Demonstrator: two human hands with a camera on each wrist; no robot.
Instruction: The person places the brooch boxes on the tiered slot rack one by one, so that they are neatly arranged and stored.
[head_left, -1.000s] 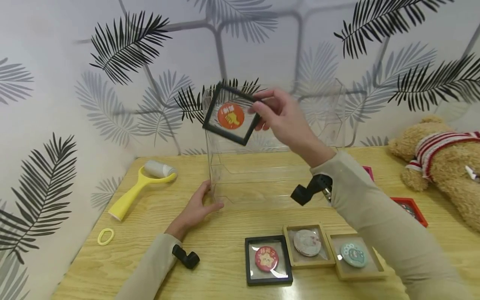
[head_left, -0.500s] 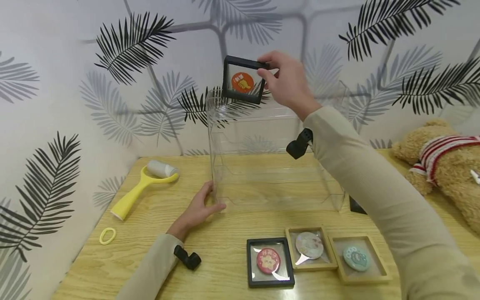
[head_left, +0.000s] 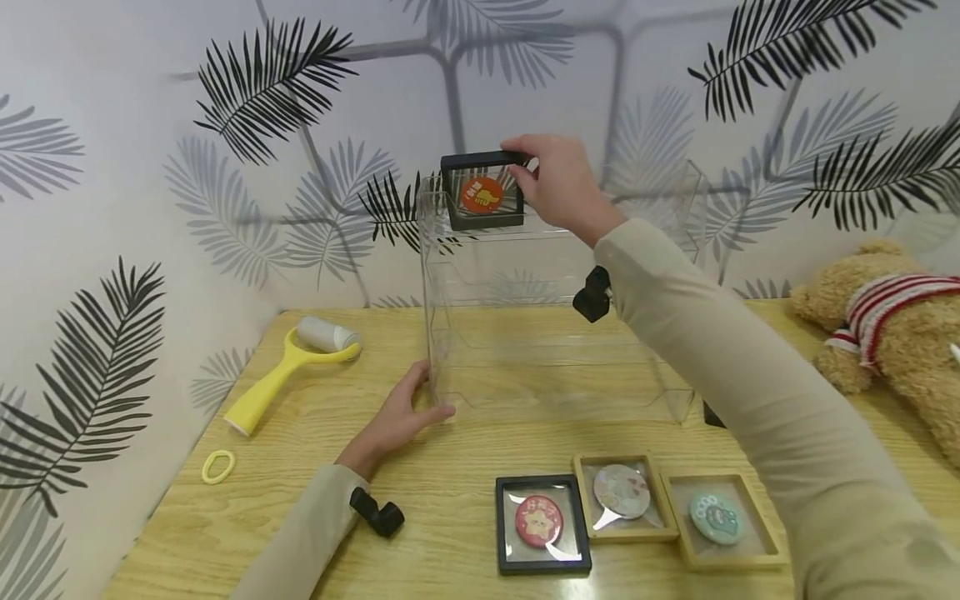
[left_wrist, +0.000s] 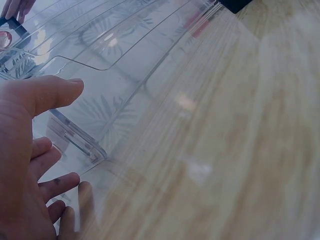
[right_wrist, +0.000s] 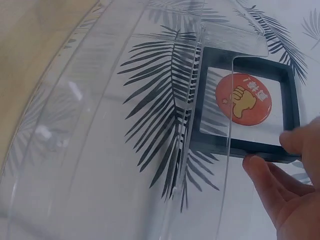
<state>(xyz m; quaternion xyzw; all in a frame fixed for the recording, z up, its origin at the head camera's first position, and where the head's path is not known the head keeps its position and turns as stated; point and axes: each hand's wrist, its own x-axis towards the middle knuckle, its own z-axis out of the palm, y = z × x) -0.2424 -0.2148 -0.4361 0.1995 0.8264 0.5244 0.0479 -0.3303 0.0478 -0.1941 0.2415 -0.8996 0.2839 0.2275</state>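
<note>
My right hand pinches a black-edged clear display frame by its upper right corner. Inside it is a round orange badge with a yellow thumbs-up. The frame is nearly upright at the left end of the top tier of a clear tiered rack. In the right wrist view, the rack's clear edge crosses in front of the frame. Whether the frame's base touches the tier, I cannot tell. Low on the rack's left side rests my left hand, its thumb in front and its fingers along the outside.
Before the rack lie a black frame with a red star badge and two tan frames. A yellow-handled roller and a yellow ring lie left. A teddy bear lies right, a patterned wall behind.
My right hand has lifted the frame, straightened it from its tilt, then lowered it toward the rack's top tier. My left hand has stayed at the rack's side.
</note>
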